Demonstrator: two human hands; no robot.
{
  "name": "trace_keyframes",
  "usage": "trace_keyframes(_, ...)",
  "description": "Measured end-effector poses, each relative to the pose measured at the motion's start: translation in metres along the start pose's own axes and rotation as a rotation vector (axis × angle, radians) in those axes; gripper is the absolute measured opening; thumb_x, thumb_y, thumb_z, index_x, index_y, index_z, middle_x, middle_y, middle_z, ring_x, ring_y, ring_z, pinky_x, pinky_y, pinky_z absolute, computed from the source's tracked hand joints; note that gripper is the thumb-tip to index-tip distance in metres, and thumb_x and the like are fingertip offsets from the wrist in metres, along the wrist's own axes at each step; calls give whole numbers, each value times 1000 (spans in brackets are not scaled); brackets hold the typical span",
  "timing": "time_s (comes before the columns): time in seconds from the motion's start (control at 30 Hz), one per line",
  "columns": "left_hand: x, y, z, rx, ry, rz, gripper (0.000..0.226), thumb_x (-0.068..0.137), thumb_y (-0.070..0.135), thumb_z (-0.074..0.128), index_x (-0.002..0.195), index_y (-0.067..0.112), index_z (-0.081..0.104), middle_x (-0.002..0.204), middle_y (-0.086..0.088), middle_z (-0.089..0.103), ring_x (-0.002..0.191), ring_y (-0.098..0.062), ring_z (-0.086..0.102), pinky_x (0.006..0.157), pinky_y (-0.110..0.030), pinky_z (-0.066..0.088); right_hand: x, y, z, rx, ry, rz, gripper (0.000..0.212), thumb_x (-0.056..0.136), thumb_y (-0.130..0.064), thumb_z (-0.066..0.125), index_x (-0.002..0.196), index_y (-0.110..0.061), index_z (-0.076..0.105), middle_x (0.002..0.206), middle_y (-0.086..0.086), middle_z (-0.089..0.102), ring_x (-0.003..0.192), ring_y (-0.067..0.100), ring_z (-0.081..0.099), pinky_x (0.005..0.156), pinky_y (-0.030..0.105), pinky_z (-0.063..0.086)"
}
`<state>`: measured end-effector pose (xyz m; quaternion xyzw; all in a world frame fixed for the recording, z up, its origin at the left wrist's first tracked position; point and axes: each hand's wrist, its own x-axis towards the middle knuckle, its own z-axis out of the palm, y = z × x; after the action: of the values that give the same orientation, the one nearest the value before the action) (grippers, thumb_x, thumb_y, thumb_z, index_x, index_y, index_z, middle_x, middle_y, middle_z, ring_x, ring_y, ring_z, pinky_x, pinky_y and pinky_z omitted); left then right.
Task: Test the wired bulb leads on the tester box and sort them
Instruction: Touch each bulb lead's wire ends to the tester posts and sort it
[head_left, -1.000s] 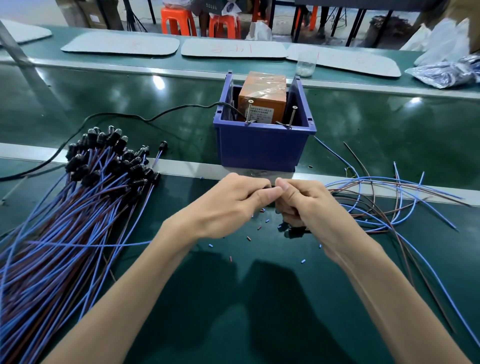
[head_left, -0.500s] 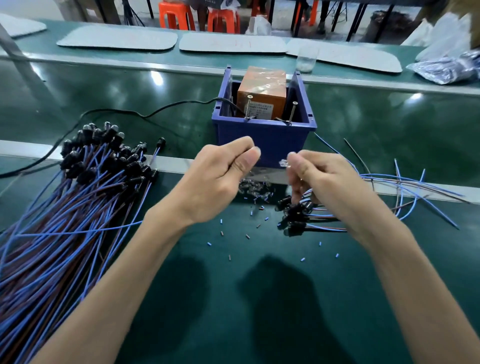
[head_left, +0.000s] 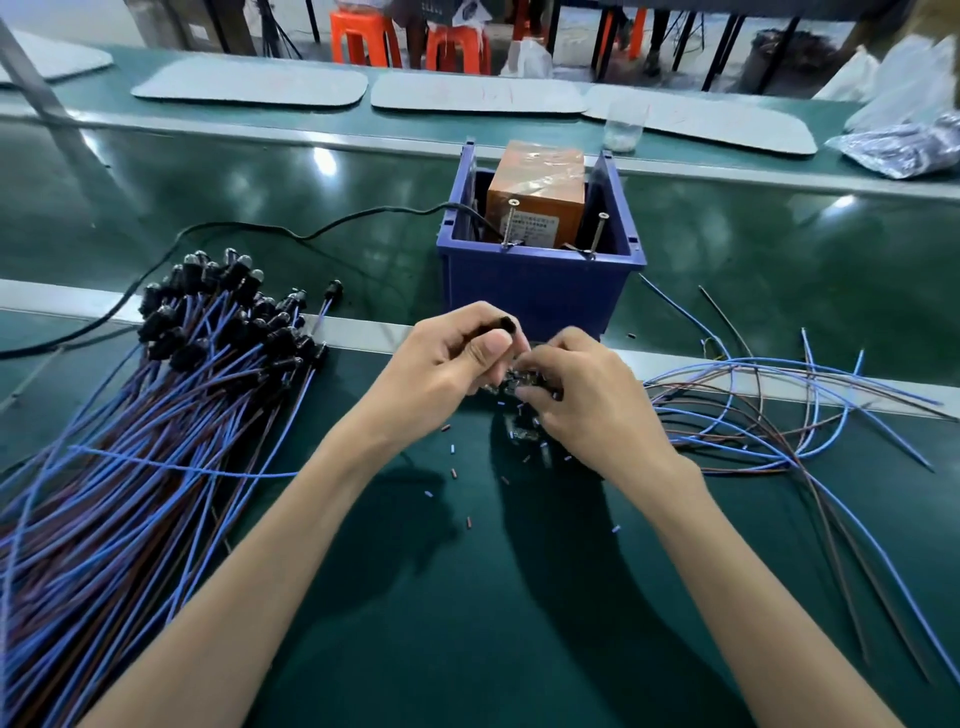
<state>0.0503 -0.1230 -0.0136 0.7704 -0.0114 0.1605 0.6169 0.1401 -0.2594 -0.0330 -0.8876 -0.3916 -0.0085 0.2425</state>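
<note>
The tester box (head_left: 535, 195), orange and wrapped in plastic, stands in a blue bin (head_left: 540, 291) with two screw posts at its front. My left hand (head_left: 441, 364) pinches a black bulb holder (head_left: 501, 325) just in front of the bin. My right hand (head_left: 582, 400) is curled over a small cluster of black bulb holders (head_left: 524, 387) on the belt; their blue and brown leads (head_left: 779, 410) trail off to the right. A large bundle of bulb leads (head_left: 156, 426) lies at the left, bulb heads pointing away from me.
A black power cable (head_left: 291, 231) runs from the bin leftward across the belt. Small bits of cut insulation (head_left: 457, 473) dot the green mat. A metal rail (head_left: 727, 374) crosses behind my hands. Grey mats, a clear cup (head_left: 623, 127) and plastic bags sit at the back.
My hands parted, then came back together in front of the bin. The left hand now pinches a black bulb holder, and the right hand has dropped onto the cluster of holders.
</note>
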Motion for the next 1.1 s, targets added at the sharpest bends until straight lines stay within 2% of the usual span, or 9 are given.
trace_keyframes(0.1,-1,-2,1,-93,10,-29,16,96,15,43,92,14,58,62,10,52,52,-6,32,51,-18,24,4,-1,13,-29,-48,47,22,87,-29,67,108,-24,68,106,0,57,103,23,54,77,34,46)
trace_keyframes(0.27,-1,-2,6,-110,-3,-40,22,101,0,34,98,10,54,64,3,51,52,-9,30,53,-29,21,2,0,24,-30,9,67,11,89,-24,63,99,-20,66,101,2,58,97,28,54,67,33,40)
trace_keyframes(0.4,-1,-2,9,-108,-30,20,15,99,5,37,92,10,50,68,0,56,54,-8,40,56,-17,34,-2,1,30,-142,49,-7,19,93,-26,55,108,-17,62,104,5,52,97,27,47,64,32,33)
trace_keyframes(0.53,0,-1,12,-106,-13,95,16,93,5,41,89,14,53,80,-2,63,66,-9,55,70,-22,48,-1,5,29,-164,63,-91,27,96,-19,50,120,-7,55,108,9,53,97,27,44,68,30,35)
trace_keyframes(0.67,0,2,13,-45,15,177,20,92,-2,47,88,14,58,85,-6,61,73,-7,59,74,-19,46,0,3,6,295,153,-78,6,90,-4,59,95,-2,61,81,7,65,69,21,50,63,23,37)
trace_keyframes(0.73,0,4,14,-42,22,214,19,92,-3,47,91,14,58,83,-5,61,73,-8,59,75,-20,46,-4,1,-9,425,198,-86,20,88,2,61,106,-5,65,84,-1,64,73,14,56,70,10,39)
trace_keyframes(0.8,-1,8,16,-64,22,248,18,91,-2,48,93,13,57,80,-4,61,73,-8,59,75,-20,47,-9,0,-22,450,221,-121,33,89,1,60,118,-13,65,90,-6,64,82,13,55,79,12,40)
trace_keyframes(0.9,-3,15,21,-76,-2,295,15,91,0,46,97,11,55,79,-4,60,74,-6,61,75,-18,47,-21,-3,-40,652,258,-103,25,87,-2,65,103,-20,71,91,-9,70,89,12,63,81,18,46)
trace_keyframes(1.1,-7,28,30,-38,-7,348,17,91,-3,46,96,9,56,78,-4,60,73,-4,60,74,-17,48,-35,-13,-61,1049,331,-126,19,80,-1,72,85,-17,63,83,-6,72,79,11,68,74,17,50)
